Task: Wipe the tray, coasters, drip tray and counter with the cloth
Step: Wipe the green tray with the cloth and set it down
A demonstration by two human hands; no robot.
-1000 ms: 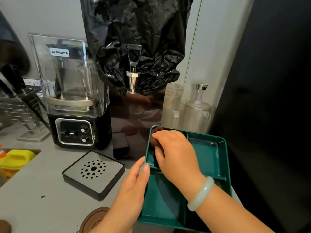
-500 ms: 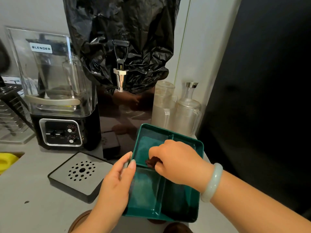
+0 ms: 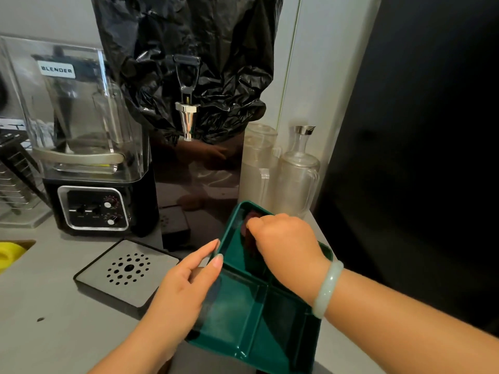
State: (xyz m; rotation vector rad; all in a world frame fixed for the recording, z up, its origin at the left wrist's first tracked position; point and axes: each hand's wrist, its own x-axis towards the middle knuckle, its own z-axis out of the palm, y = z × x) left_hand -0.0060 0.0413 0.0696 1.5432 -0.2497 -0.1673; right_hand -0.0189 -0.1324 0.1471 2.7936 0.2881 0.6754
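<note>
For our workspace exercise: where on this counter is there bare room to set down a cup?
Bare counter lies at the near left, in front of the drip tray and left of the left hand. Crowded back right: tray, jugs and dispenser stand close.

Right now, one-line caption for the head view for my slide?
Right hand presses a cloth into the far-left compartment of the tray; left hand rests on its rim.
</note>
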